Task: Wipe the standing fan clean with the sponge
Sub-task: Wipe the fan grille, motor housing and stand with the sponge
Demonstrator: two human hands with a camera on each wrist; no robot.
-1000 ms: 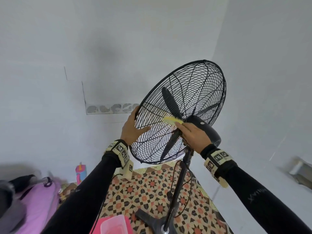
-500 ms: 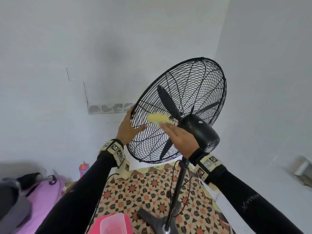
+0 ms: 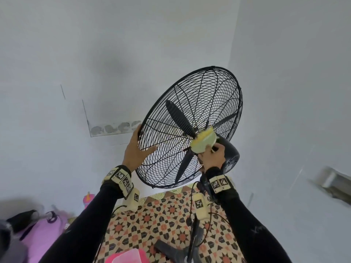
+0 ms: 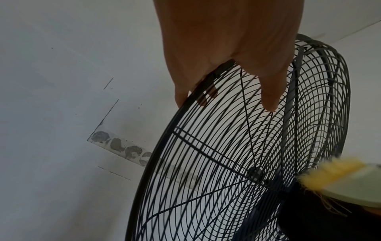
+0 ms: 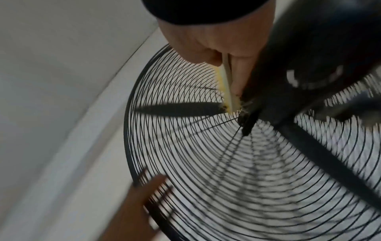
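Note:
A black standing fan has its wire cage [image 3: 191, 103] facing away from me, so I see its back grille and the motor housing [image 3: 230, 154]. My right hand [image 3: 211, 156] grips a yellow and pale green sponge [image 3: 204, 141], bent against the grille's hub beside the motor. In the right wrist view the sponge [image 5: 226, 88] is pinched between thumb and fingers of my right hand [image 5: 222, 53], its edge at the hub. My left hand [image 3: 136, 149] holds the cage's left rim, thumb across the back grille. The left wrist view shows that left hand [image 4: 222, 68] clasping the rim, fingers over the front.
The fan's pole [image 3: 195, 224] and base [image 3: 171, 251] stand on a patterned mat [image 3: 152, 234] in a corner of white walls. A pink tub [image 3: 127, 257] sits at the bottom edge. A pink bag [image 3: 41, 236] and pink bottle [image 3: 88, 199] lie left.
My right hand has carried the sponge from the left part of the back grille rightward to the hub by the motor, and now grips it bent. My left hand stays on the rim.

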